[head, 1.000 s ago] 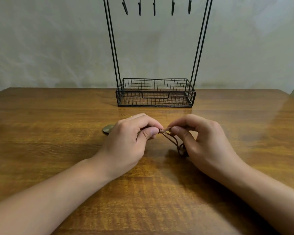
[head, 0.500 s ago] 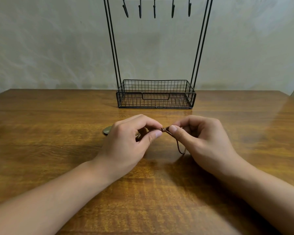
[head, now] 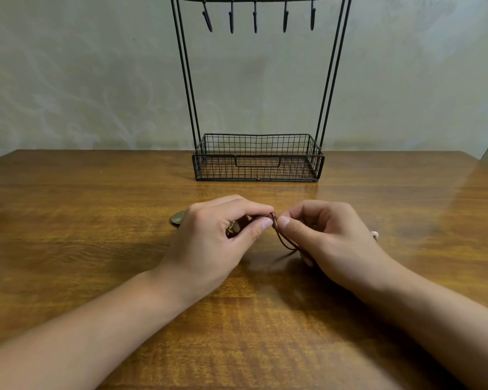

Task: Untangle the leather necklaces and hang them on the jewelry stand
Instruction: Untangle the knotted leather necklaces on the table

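Cord (head: 281,238) sits at the centre of the frame, pinched between my two hands just above the wooden table (head: 68,249). My left hand (head: 217,243) nips the knot with thumb and forefinger; my right hand (head: 330,240) pinches it from the other side, brown strands trailing under that palm. A metal pendant (head: 177,218) peeks out left of my left hand. The jewelry stand (head: 258,159) rises at upper centre, its hooks (head: 255,22) bare.
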